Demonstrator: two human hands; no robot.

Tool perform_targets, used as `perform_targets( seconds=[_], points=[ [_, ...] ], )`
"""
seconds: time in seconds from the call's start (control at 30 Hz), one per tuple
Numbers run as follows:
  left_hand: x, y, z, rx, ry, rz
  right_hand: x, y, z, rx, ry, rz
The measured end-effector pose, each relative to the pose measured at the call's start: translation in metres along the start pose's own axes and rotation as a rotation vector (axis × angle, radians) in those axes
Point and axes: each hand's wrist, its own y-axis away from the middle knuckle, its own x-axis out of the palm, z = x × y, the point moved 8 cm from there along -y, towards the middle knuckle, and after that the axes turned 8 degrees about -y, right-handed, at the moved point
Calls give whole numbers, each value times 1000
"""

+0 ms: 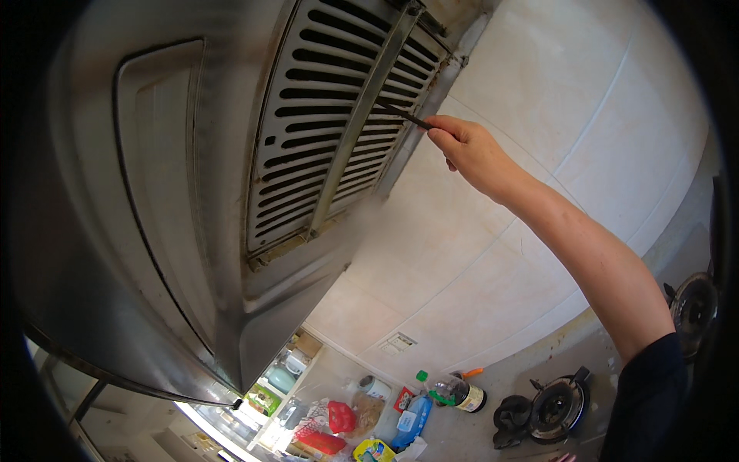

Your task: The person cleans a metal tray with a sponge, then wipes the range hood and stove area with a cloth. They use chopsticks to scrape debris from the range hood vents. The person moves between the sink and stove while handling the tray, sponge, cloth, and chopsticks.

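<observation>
My right hand (465,144) reaches up from the right and grips a thin dark rod-like tool (407,114) between thumb and fingers. The tool's far end meets the slotted metal grille (274,136) of a range hood, beside the metal bar (361,107) that crosses it. Whether the tip enters a slot or rests against the bar, I cannot tell. Brownish grime marks the grille's edges. At the bottom edge shows a sliver of fingers, apparently my left hand (564,458); the rest of it is out of view.
The hood's metal body (161,150) fills the left side. Behind is a tiled wall (439,248) with a socket plate (397,344). Below are a gas burner (557,407), another burner (694,315), a dark bottle with a green cap (462,394) and red plastic bags (340,417).
</observation>
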Motion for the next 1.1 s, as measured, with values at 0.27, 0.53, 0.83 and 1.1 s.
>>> perform_targets(
  seconds=[0.27, 0.53, 0.83, 1.1],
  points=[
    [0, -1, 1, -18, 10, 7, 8, 13, 6, 7, -127, 75],
    [4, 2, 4, -16, 18, 3, -3, -8, -2, -182, -15, -44],
    [19, 6, 7, 1, -28, 20, -7, -13, -30, -61, 100, -61],
    [23, 5, 9, -5, -17, 54, -15, 1, -20, -152, 130, -88]
  ],
)
